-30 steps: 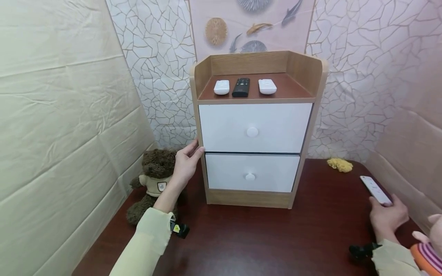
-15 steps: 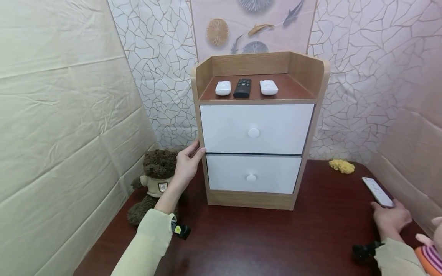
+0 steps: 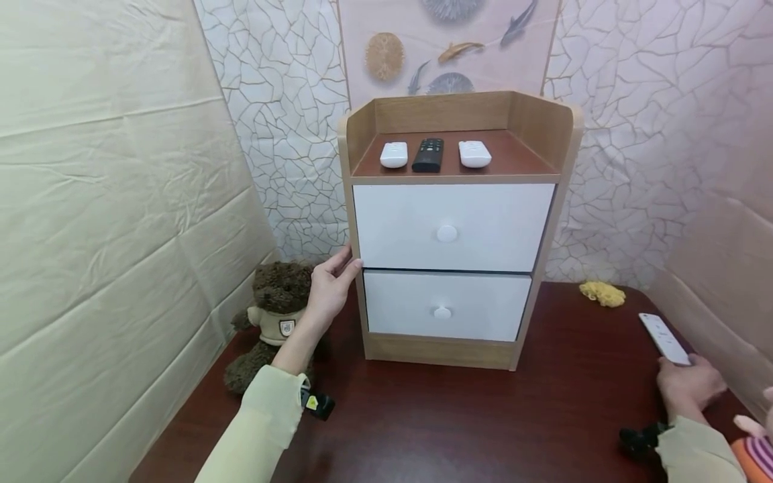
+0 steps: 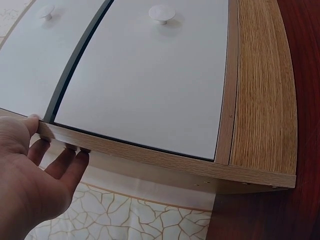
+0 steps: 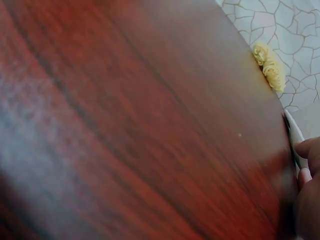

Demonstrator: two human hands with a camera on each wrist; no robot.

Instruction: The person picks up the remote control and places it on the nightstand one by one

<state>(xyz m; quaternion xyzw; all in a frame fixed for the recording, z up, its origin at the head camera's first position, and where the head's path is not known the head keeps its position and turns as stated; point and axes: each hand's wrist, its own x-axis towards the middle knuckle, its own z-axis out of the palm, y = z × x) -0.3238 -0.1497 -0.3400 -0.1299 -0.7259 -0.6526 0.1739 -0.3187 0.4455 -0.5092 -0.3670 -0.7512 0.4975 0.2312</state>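
At the left side of a wooden cabinet (image 3: 359, 295) with two white drawers, my left hand (image 3: 329, 285) grips the edge. In the left wrist view its thumb (image 4: 32, 124) lies on the front edge, with the bent fingers against the side panel. Both the upper drawer (image 3: 453, 215) and the lower drawer (image 3: 447, 295) are closed. Far right, my right hand (image 3: 690, 384) holds the near end of a white remote control (image 3: 664, 337), low at the table's right edge. Only thumb and fingertip on the remote show in the right wrist view.
Two white remotes (image 3: 394, 155) (image 3: 474, 154) flank a black remote (image 3: 428, 155) on the cabinet top. A brown teddy bear (image 3: 280, 288) sits left, a yellow bundle (image 3: 602, 293) lies back right, and a striped plush toy (image 3: 757, 456) is at lower right. Fabric walls enclose the table (image 3: 423, 422).
The head view has turned slightly left, so the scene sits a little farther right. Both hands keep their holds on the cabinet and the white remote control.
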